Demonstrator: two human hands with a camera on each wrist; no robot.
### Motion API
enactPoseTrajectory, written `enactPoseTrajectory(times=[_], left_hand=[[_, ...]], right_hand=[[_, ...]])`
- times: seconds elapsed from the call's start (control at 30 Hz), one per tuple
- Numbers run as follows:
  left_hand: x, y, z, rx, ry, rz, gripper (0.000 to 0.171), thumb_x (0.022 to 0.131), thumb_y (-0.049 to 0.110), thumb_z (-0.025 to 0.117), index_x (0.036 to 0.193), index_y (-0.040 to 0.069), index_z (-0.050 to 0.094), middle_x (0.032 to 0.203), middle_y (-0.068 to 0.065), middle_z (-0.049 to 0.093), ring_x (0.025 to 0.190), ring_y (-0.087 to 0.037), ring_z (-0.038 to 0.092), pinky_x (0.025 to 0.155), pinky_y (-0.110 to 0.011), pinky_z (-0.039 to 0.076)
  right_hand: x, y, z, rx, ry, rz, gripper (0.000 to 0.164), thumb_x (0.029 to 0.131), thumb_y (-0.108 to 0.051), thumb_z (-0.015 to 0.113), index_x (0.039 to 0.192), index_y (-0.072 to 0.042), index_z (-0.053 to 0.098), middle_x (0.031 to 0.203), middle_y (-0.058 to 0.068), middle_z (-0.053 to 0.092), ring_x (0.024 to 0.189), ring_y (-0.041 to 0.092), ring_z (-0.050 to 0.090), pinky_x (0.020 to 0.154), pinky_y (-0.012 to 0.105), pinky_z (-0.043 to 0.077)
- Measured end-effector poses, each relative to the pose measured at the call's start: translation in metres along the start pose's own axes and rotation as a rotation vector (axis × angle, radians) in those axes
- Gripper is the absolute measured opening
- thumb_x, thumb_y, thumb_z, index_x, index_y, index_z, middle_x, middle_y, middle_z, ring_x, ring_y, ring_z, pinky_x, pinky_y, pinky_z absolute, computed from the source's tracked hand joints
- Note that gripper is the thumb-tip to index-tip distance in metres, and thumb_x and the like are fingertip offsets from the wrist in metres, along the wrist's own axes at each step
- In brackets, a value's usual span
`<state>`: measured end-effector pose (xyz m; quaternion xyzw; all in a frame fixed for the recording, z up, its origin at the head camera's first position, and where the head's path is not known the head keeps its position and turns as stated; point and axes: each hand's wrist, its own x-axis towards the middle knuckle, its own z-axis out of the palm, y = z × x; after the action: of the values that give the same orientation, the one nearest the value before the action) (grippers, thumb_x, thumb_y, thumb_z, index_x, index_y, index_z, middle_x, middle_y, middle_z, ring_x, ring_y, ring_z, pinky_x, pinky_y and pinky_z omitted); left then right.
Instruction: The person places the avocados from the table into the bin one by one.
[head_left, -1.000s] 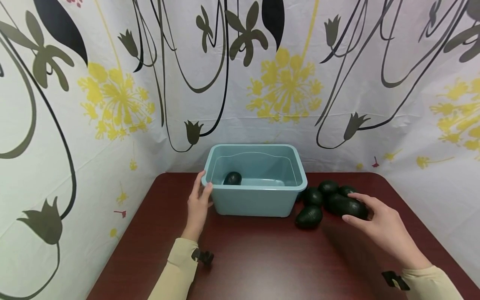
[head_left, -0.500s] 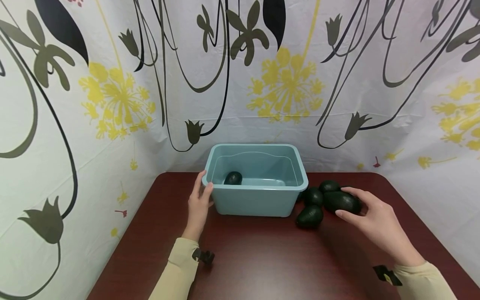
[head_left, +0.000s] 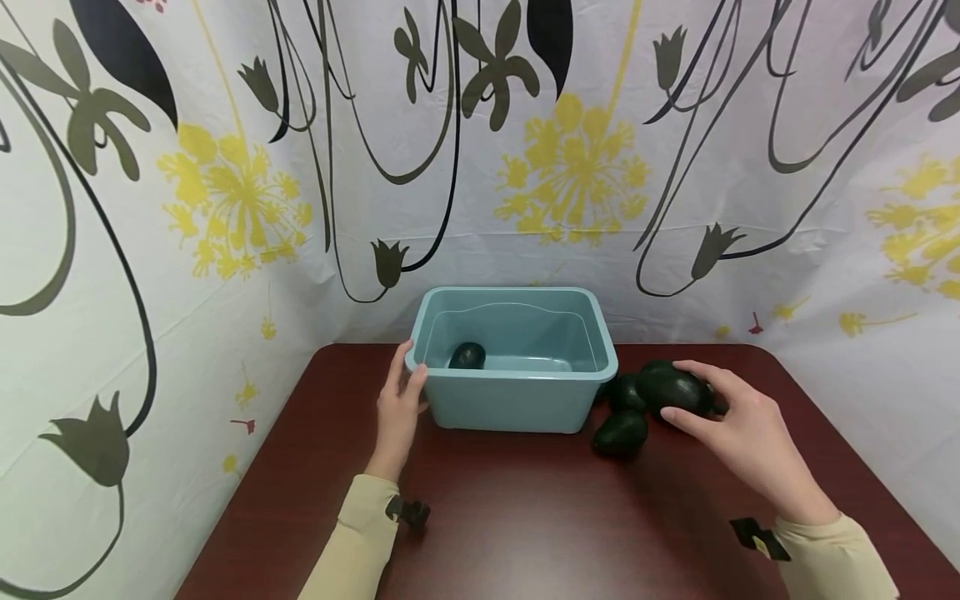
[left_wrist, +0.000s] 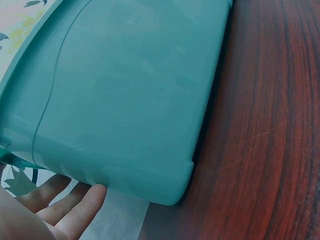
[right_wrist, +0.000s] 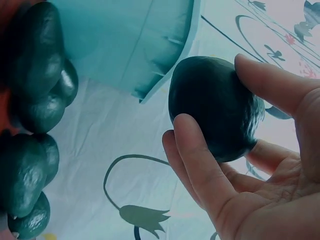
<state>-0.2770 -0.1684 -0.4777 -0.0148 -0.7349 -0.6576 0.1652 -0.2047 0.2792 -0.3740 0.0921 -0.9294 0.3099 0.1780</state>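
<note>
My right hand [head_left: 738, 437] holds a dark green avocado [head_left: 670, 390] between thumb and fingers, raised over the others. In the right wrist view the thumb and fingers wrap round this avocado [right_wrist: 210, 107]. At the front-left corner of a light blue plastic bin [head_left: 510, 404], my left hand [head_left: 396, 412] grips the rim. The left wrist view has its fingers [left_wrist: 85, 210] against the bin's outer side. One avocado [head_left: 468, 357] lies inside the bin at the left.
Several loose avocados, including a front one [head_left: 620, 433], cluster against the bin's right side, partly hidden by the held one. The dark red table [head_left: 510, 517] ends at a patterned fabric backdrop [head_left: 570, 267] just behind the bin.
The right hand has lifted its avocado off the group and moved left and slightly up, nearer the bin. The left hand has stayed at the bin's corner.
</note>
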Motion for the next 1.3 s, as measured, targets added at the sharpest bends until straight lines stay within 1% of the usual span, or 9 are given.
enactPoseTrajectory(times=[0.17, 0.27, 0.33, 0.43, 0.7, 0.8, 0.93, 1.07, 1.3], left_hand=[[0.001, -0.001, 0.0, 0.001, 0.009, 0.002, 0.057, 0.094, 0.062, 0.059, 0.147, 0.056, 0.039, 0.153, 0.002, 0.042, 0.129, -0.025, 0.051, 0.09, -0.064, 0.049], [0.0, -0.001, 0.0, 0.002, 0.015, 0.005, 0.055, 0.095, 0.06, 0.059, 0.146, 0.056, 0.039, 0.153, 0.003, 0.042, 0.129, -0.025, 0.051, 0.09, -0.064, 0.049], [0.0, 0.0, 0.0, -0.001, 0.018, 0.007, 0.053, 0.097, 0.055, 0.059, 0.146, 0.056, 0.039, 0.153, 0.003, 0.043, 0.129, -0.025, 0.051, 0.09, -0.064, 0.049], [0.0, 0.0, 0.001, 0.0, 0.016, 0.007, 0.052, 0.098, 0.052, 0.059, 0.147, 0.055, 0.039, 0.152, 0.003, 0.043, 0.129, -0.026, 0.051, 0.09, -0.064, 0.049], [0.001, -0.001, 0.0, 0.003, 0.014, 0.003, 0.056, 0.094, 0.062, 0.059, 0.146, 0.057, 0.039, 0.151, 0.005, 0.044, 0.129, -0.025, 0.051, 0.09, -0.063, 0.05], [0.001, -0.001, 0.001, 0.008, 0.019, 0.002, 0.056, 0.094, 0.063, 0.059, 0.146, 0.057, 0.039, 0.15, 0.007, 0.045, 0.128, -0.024, 0.052, 0.09, -0.062, 0.05], [0.001, -0.001, 0.002, 0.011, 0.025, 0.004, 0.057, 0.094, 0.063, 0.059, 0.146, 0.056, 0.039, 0.15, 0.007, 0.045, 0.128, -0.024, 0.052, 0.089, -0.061, 0.051], [0.001, 0.0, 0.002, 0.017, 0.029, -0.001, 0.057, 0.093, 0.063, 0.059, 0.146, 0.056, 0.039, 0.15, 0.007, 0.044, 0.128, -0.024, 0.052, 0.089, -0.06, 0.052], [0.0, 0.0, 0.002, 0.016, 0.031, -0.012, 0.057, 0.093, 0.064, 0.059, 0.146, 0.056, 0.039, 0.15, 0.008, 0.044, 0.129, -0.024, 0.052, 0.089, -0.061, 0.051]], right_hand=[[0.003, -0.008, 0.002, 0.014, -0.007, 0.001, 0.064, 0.081, -0.054, 0.08, 0.139, -0.039, 0.056, 0.133, -0.001, 0.059, 0.098, 0.028, 0.068, 0.07, 0.026, 0.05], [0.005, -0.012, 0.004, 0.022, -0.002, -0.004, 0.063, 0.081, -0.053, 0.08, 0.138, -0.042, 0.055, 0.132, -0.002, 0.059, 0.096, 0.025, 0.068, 0.069, 0.024, 0.05], [0.006, -0.014, 0.005, 0.025, 0.004, -0.006, 0.063, 0.081, -0.053, 0.08, 0.138, -0.044, 0.055, 0.132, -0.004, 0.059, 0.095, 0.022, 0.068, 0.07, 0.021, 0.049], [0.006, -0.017, 0.006, 0.027, 0.009, -0.01, 0.063, 0.081, -0.053, 0.08, 0.139, -0.045, 0.054, 0.134, -0.005, 0.058, 0.095, 0.019, 0.067, 0.072, 0.019, 0.049], [0.009, -0.024, 0.007, 0.04, 0.014, -0.02, 0.064, 0.082, -0.053, 0.079, 0.14, -0.046, 0.053, 0.136, -0.006, 0.057, 0.097, 0.016, 0.066, 0.072, 0.018, 0.05], [0.01, -0.025, 0.008, 0.054, 0.012, -0.036, 0.065, 0.083, -0.05, 0.08, 0.142, -0.041, 0.053, 0.137, -0.002, 0.057, 0.1, 0.019, 0.065, 0.072, 0.016, 0.049], [0.012, -0.029, 0.008, 0.07, 0.009, -0.042, 0.067, 0.083, -0.049, 0.08, 0.143, -0.036, 0.054, 0.138, 0.002, 0.057, 0.1, 0.021, 0.065, 0.07, 0.018, 0.049], [0.014, -0.032, 0.01, 0.078, 0.014, -0.039, 0.066, 0.082, -0.049, 0.081, 0.142, -0.038, 0.055, 0.136, -0.001, 0.058, 0.098, 0.018, 0.065, 0.071, 0.019, 0.049], [0.019, -0.039, 0.011, 0.08, 0.027, -0.053, 0.063, 0.082, -0.05, 0.08, 0.139, -0.044, 0.055, 0.134, -0.005, 0.059, 0.101, 0.015, 0.065, 0.077, 0.023, 0.048]])
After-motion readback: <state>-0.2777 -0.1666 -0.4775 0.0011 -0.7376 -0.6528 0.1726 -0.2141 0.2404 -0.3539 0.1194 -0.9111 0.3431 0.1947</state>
